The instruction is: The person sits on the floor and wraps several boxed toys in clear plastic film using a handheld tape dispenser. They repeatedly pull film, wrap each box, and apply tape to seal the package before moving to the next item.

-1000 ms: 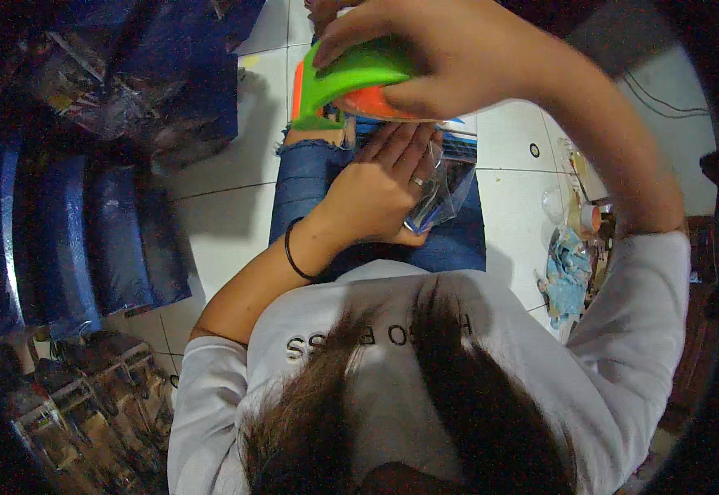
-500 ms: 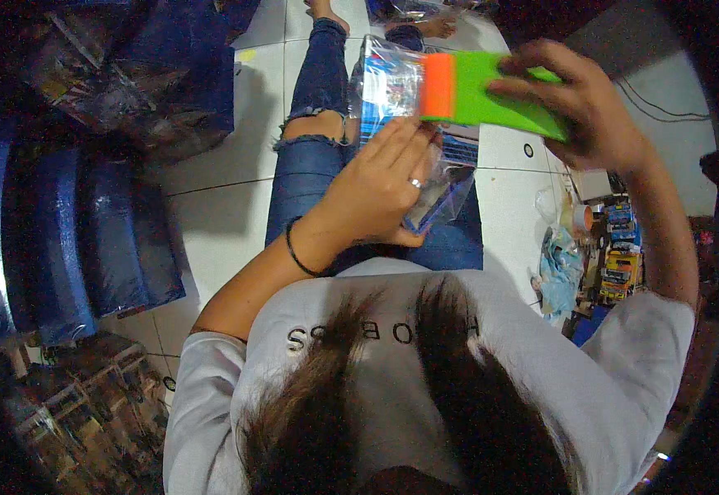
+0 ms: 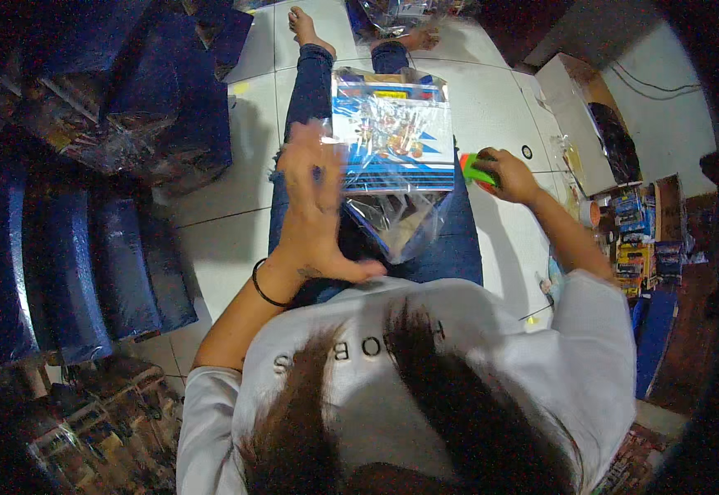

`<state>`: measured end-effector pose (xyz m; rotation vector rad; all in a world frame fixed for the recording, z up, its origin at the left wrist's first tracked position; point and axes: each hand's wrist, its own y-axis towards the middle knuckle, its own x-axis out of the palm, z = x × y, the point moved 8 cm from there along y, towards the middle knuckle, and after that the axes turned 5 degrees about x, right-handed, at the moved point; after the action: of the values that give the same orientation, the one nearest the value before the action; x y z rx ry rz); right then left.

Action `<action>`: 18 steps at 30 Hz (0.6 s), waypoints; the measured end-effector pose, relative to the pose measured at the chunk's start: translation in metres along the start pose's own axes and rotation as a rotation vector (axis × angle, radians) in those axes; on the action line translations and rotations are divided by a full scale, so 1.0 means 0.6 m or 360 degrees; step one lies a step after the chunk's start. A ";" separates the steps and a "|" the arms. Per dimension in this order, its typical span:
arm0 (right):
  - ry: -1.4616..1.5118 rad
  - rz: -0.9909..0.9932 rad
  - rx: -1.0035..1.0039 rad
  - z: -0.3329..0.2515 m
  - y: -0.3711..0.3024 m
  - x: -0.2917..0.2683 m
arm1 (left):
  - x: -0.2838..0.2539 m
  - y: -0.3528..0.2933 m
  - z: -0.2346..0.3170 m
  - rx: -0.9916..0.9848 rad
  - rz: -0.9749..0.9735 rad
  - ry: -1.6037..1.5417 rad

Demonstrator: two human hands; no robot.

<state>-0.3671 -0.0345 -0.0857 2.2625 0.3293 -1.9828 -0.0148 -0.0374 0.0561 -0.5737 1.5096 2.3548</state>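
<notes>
A clear plastic package [image 3: 392, 136] with a blue and white printed panel lies across my thighs, and its folded plastic end points toward me. My left hand [image 3: 310, 202] is open along the package's left edge, thumb spread out and fingers blurred by motion. I cannot tell whether it touches the plastic. On the other side, my right hand [image 3: 504, 175] grips a flat green tool with an orange end [image 3: 476, 167], just right of my leg and apart from the package. My fingers hide much of that tool.
Several dark blue wrapped boxes [image 3: 87, 264] stand on the left, with clear-wrapped goods [image 3: 103, 429] below them. A white box [image 3: 578, 115] stands at the far right. Nearer on that side are a tape roll [image 3: 592, 213] and small packaged items [image 3: 636, 247].
My right hand has brought the green tool down and away from the package. My left hand has let go of the package and moved left, opening. The package now lies flatter.
</notes>
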 end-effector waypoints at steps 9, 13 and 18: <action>0.0760 0.0940 0.1496 0.183 -0.104 0.243 | 0.022 0.096 -0.046 -0.0185 -0.0417 -0.0109; 0.0573 0.1471 0.1193 0.130 -0.102 0.113 | 0.188 0.172 0.000 0.1036 -0.1447 -0.0045; 0.1581 0.1795 0.0966 -0.057 -0.120 -0.021 | 0.257 0.273 -0.136 0.0629 -0.1667 0.0278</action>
<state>-0.3526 0.0424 -0.0644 2.5593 -1.3255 -0.3499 -0.2086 -0.1752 0.0834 -1.1231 1.2174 1.2076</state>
